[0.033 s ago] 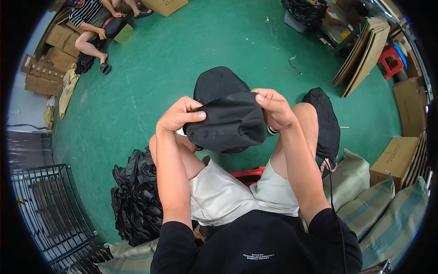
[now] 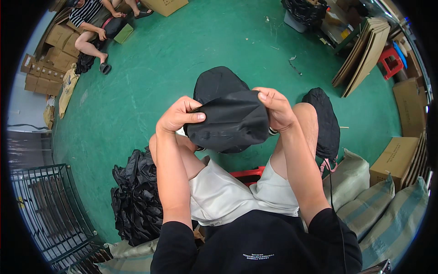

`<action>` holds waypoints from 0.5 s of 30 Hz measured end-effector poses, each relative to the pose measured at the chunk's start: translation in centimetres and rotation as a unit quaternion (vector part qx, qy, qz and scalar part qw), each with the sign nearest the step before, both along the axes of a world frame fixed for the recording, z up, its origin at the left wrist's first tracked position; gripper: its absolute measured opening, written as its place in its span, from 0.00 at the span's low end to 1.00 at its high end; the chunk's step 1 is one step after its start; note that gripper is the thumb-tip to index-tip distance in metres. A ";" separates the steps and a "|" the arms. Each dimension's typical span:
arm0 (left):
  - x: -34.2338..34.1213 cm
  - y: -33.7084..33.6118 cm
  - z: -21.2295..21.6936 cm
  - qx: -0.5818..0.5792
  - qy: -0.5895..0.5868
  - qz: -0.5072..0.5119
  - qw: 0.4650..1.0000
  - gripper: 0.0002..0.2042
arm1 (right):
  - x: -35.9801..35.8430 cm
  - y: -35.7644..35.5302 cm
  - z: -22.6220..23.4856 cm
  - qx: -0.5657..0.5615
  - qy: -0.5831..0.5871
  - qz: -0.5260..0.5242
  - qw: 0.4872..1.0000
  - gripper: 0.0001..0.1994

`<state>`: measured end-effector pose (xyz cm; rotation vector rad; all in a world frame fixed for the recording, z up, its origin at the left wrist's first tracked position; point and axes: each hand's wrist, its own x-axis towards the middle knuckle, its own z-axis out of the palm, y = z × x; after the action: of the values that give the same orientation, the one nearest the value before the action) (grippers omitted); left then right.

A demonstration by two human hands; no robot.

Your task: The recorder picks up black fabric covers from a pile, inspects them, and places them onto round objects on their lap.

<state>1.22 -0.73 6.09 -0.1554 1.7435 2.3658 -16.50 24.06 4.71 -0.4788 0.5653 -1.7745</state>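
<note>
The person's left hand pinches the left edge of a soft, dark black fabric piece with a rounded, pouch-like shape, its thumb lying flat on top and its other fingers mostly hidden beneath. The right hand grasps the same piece by its upper right corner, thumb on the cloth, so the fabric hangs between the two grips, creased toward the right hand and sagging toward the person. Just beyond the grip, a rounded, flat black fabric shape shows behind the held piece; whether the two are joined cannot be told. Nearer the body than the grip are white cloth shorts and, between the thighs, part of a red plastic seat. To the left of the grip and nearer the person lies a crumpled heap of shiny black plastic sheeting. To the right of the grip, past the knee, a long black fabric bundle rests on the smooth green floor, with a pink strap at its near end. Farther right and nearer the person than the grip stand pale woven sacks with blue-green stripes. Well beyond the grip, at far left, a seated co-worker in a striped top handles a dark item.
</note>
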 end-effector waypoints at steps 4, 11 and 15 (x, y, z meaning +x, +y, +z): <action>0.5 -0.8 -2.5 0.111 0.161 0.043 0.980 0.15 | 0.2 -0.2 0.7 -0.012 -0.047 -0.031 0.998 0.16; -0.2 -0.2 -3.4 0.260 0.201 0.141 0.934 0.21 | 0.3 -0.3 -0.3 -0.065 -0.134 -0.039 0.988 0.22; -0.4 0.6 -3.7 0.277 0.179 0.220 0.918 0.22 | 0.2 0.1 -0.7 -0.171 -0.086 -0.014 0.981 0.49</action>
<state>0.77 -0.12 2.35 -0.0254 1.1571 3.2989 -16.33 24.11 4.03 -0.5483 0.1444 -1.9261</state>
